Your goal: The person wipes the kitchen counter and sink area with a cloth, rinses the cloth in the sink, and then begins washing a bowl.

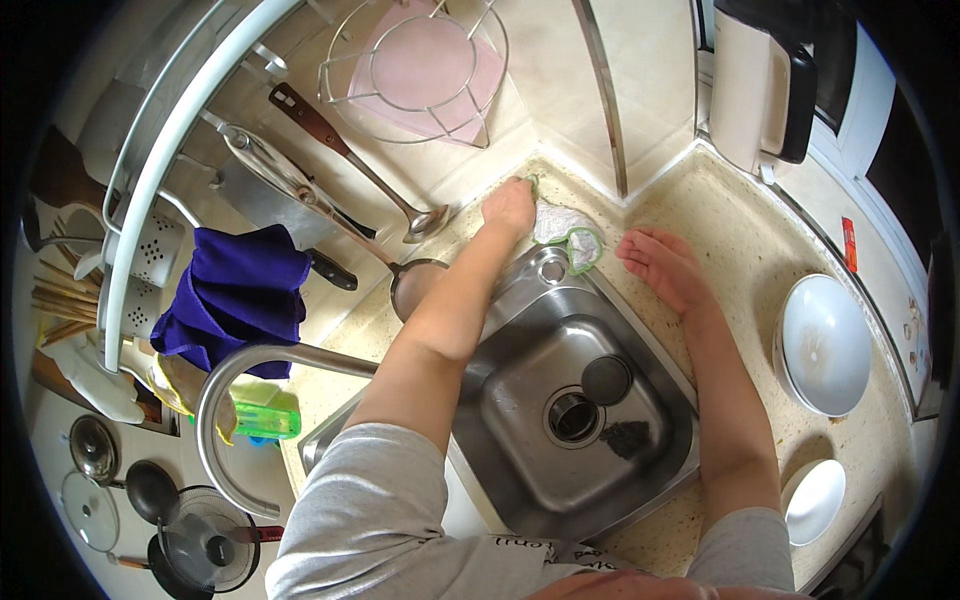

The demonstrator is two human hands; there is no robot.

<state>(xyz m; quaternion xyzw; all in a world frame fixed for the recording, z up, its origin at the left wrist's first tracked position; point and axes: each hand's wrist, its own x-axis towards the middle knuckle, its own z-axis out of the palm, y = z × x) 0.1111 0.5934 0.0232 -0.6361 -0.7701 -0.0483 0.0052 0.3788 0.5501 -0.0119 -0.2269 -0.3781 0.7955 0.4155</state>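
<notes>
My left hand is at the back corner of the speckled countertop, gripping a whitish cloth with green edging. The cloth lies bunched behind the rim of the stainless steel sink, one corner folded over. To its right, my right hand hovers at or rests on the counter, fingers loosely bent with nothing in them. Whether it touches the surface is hard to tell. Below my arms, the sink basin holds a round dark strainer or cover beside the drain and a dark patch of scraps.
A curved faucet crosses the sink's left side. Ladles and a cleaver hang on the left wall by a purple cloth. Bowls and a white bowl stand at right; a kettle is behind.
</notes>
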